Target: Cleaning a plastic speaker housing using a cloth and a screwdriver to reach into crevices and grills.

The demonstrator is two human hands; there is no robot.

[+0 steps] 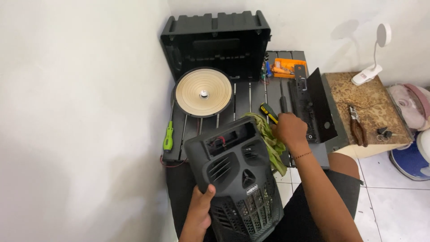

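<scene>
The left hand (199,210) is gripping the black speaker front panel (235,177) at its seven o'clock edge, long axis running twelve to six. The right hand (290,130), nearer the yellow-black screwdriver (268,113) at eleven o'clock, is closing over a green rag (271,141).

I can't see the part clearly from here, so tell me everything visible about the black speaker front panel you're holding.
The black speaker front panel looks like moulded plastic. It has a rectangular opening near its top showing red wiring, slanted vents, a triangular badge and a mesh grille below. It is tilted, propped over the person's lap against the table edge. The left hand grips its lower left edge; a green cloth lies against its upper right, under the right hand.
</scene>
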